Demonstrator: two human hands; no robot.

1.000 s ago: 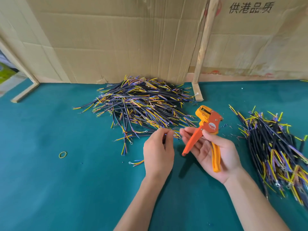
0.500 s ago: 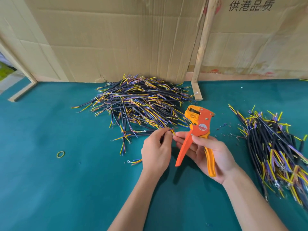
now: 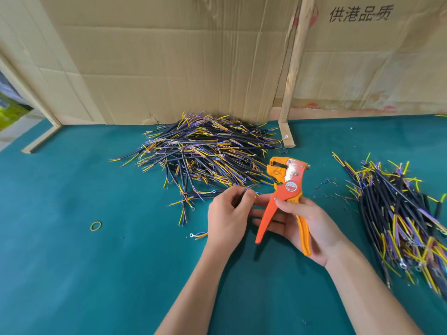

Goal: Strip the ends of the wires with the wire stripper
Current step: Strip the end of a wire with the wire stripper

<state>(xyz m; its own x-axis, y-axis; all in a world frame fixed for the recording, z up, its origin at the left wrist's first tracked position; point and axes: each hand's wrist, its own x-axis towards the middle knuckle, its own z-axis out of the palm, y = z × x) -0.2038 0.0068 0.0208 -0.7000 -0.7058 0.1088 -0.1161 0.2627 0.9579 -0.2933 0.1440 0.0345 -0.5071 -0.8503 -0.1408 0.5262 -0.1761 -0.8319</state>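
Note:
My right hand holds the orange wire stripper upright by its handles, jaws at the top facing left and the handles spread apart. My left hand pinches a short black wire between thumb and fingers; its yellow and blue ends point up toward the stripper's jaws but stay just left of them. A large heap of black wires with yellow and blue ends lies behind the hands. A second pile of wires lies at the right.
The work surface is green felt. Cardboard sheets and a wooden post wall off the back. A yellow rubber band lies at the left. A loose wire with a ring terminal lies beside my left wrist. Small insulation scraps lie right of the stripper.
Both hands have shifted a little left and toward me. The stripper has turned more upright, and the wire's end has come closer to its jaws.

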